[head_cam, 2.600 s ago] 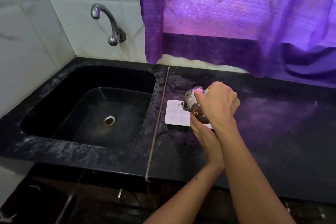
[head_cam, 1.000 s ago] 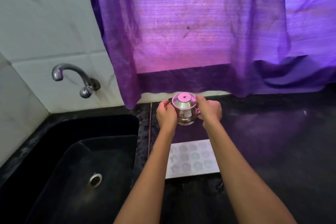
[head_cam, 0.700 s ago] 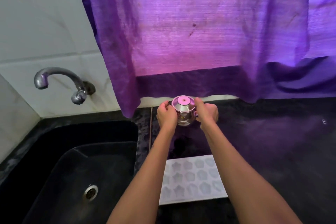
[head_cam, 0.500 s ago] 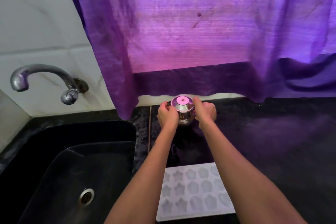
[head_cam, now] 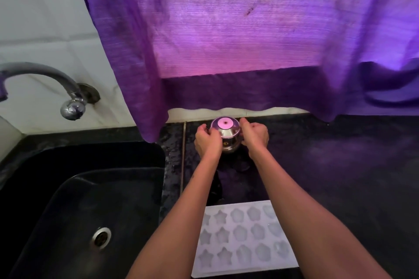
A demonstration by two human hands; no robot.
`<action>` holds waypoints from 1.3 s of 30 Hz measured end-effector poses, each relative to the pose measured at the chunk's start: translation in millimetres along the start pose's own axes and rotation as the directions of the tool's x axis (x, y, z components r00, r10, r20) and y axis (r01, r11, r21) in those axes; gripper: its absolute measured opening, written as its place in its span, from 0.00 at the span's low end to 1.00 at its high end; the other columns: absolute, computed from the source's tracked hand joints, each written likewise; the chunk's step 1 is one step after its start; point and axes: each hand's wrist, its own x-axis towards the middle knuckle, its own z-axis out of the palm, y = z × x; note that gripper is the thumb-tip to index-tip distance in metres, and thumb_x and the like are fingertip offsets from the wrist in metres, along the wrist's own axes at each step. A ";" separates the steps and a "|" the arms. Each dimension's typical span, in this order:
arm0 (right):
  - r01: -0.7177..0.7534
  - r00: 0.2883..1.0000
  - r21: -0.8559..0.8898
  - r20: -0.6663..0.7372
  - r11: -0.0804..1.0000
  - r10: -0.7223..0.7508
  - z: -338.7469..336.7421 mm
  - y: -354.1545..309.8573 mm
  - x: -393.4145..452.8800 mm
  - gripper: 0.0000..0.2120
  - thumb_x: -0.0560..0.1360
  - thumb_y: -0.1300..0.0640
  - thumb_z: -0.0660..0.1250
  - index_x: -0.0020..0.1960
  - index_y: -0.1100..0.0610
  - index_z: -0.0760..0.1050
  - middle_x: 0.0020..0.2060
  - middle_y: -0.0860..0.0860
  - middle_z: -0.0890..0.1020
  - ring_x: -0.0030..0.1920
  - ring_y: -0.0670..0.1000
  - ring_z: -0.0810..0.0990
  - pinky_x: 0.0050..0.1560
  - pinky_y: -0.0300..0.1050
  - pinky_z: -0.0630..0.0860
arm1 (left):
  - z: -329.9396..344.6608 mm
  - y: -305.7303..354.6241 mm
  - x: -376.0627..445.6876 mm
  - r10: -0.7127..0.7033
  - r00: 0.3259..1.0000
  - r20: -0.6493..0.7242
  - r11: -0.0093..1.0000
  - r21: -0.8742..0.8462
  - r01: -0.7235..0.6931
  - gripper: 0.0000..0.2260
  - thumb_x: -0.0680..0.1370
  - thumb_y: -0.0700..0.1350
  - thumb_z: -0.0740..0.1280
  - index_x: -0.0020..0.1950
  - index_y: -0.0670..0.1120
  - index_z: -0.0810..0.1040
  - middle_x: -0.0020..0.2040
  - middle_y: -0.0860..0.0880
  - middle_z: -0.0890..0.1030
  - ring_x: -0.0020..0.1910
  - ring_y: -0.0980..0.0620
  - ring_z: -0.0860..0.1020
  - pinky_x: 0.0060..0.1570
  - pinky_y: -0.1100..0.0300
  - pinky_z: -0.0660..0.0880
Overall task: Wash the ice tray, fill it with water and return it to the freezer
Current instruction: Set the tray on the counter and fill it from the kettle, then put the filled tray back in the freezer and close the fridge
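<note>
Tray point(head_cam: 244, 238) before pot point(head_cam: 225, 136), right of sink point(head_cam: 79, 210)

Single head-worn view, looking forward and down, close over counter point(head_cam: 340, 176)

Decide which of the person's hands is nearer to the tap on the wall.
Left. The left hand grips the steel pot's side facing the tap; the right hand holds the pot's far side, further from it.
</note>
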 end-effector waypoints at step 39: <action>0.062 0.960 -0.573 -0.189 0.817 -0.205 -137.8 131.0 -164.9 0.21 0.83 0.50 0.53 0.51 0.64 0.77 0.48 0.60 0.82 0.50 0.62 0.79 0.43 0.48 0.70 | -139.8 -121.3 -152.6 -0.078 0.995 -0.069 0.951 0.293 0.095 0.13 0.79 0.39 0.59 0.59 0.41 0.79 0.61 0.42 0.79 0.58 0.42 0.77 0.53 0.55 0.72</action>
